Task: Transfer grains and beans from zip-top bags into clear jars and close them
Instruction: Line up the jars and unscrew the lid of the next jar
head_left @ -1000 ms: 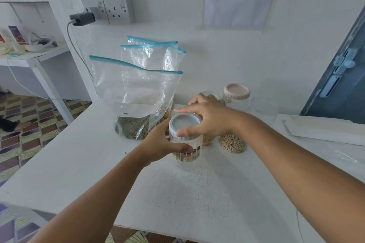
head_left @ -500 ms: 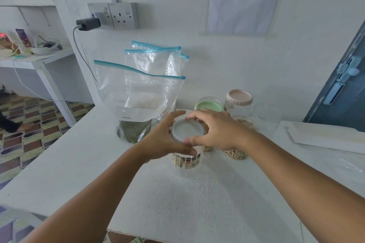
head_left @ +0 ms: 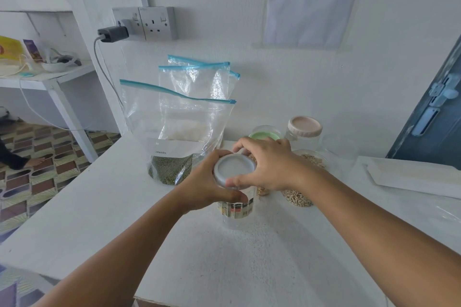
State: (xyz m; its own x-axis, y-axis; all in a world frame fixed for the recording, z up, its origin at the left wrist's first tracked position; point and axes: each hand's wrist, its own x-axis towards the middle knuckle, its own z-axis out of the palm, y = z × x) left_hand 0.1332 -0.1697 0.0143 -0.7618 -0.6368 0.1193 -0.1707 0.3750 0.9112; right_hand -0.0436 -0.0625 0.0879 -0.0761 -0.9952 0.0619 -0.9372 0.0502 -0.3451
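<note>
I see my left hand (head_left: 207, 185) wrapped around the clear jar (head_left: 237, 209), right hand (head_left: 267, 164) pinching its round grey lid (head_left: 233, 166); crinkly bags (head_left: 179, 119) stand behind the jar.

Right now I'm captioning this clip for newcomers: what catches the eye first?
Both hands meet at the table's middle: the left hand grips a clear jar while the right hand holds its grey lid. Behind them, zip-top bags stand against the wall, the front one holding green beans. To the right sit jars with green and pink lids.
</note>
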